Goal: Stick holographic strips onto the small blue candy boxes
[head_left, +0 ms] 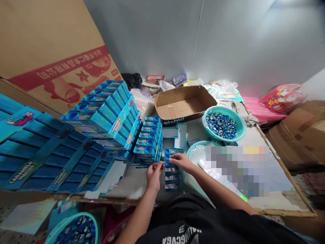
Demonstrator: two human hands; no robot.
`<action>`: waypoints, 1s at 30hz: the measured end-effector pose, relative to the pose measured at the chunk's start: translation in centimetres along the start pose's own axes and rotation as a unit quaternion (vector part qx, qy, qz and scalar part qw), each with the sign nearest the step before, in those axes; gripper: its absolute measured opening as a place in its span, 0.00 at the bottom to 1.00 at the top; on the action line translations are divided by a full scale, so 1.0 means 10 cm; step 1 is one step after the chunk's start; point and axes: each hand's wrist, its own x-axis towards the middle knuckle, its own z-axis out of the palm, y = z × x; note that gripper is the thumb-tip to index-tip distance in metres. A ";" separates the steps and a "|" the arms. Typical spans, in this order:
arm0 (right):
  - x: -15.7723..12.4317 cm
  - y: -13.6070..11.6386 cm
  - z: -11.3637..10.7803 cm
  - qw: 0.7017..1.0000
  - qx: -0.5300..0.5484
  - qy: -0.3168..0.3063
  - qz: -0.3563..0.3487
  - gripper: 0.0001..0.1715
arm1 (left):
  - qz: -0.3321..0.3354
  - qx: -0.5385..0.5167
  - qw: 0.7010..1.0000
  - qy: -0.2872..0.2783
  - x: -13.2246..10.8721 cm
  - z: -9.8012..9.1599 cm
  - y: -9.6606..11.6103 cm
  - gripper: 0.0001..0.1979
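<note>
My left hand [153,173] and my right hand [179,160] meet over a short row of small blue boxes [171,169] lying on the table in front of me. Both hands have their fingers pinched together. Between them runs a thin pale strip [164,163], too small to name. The right hand's fingertips rest on the upper box of the row. Just behind stands a stack of small blue boxes [149,137] with round holes in their tops.
Taller stacks of blue boxes [106,108] and flat blue carton blanks [50,159] fill the left. An open cardboard box [182,103], a teal basin of blue-and-silver caps [223,122] and a white-filled basin [196,152] stand behind. Another teal basin [73,228] sits lower left. Large cardboard sheet [38,44] leans behind.
</note>
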 end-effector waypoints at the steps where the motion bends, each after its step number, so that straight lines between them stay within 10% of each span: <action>1: -0.01 -0.02 0.00 1.000 0.013 -0.006 0.003 0.30 | 0.002 0.002 1.000 -0.009 -0.02 0.00 0.00 0.28; 18: -0.49 -0.41 -0.10 0.968 0.138 -0.208 0.032 0.25 | 0.107 0.151 0.965 -0.185 -0.50 0.00 0.44 0.22; 30: -0.73 -0.44 0.17 0.953 0.094 -0.289 0.001 0.26 | 0.176 0.184 0.955 -0.152 -0.93 -0.37 0.39 0.18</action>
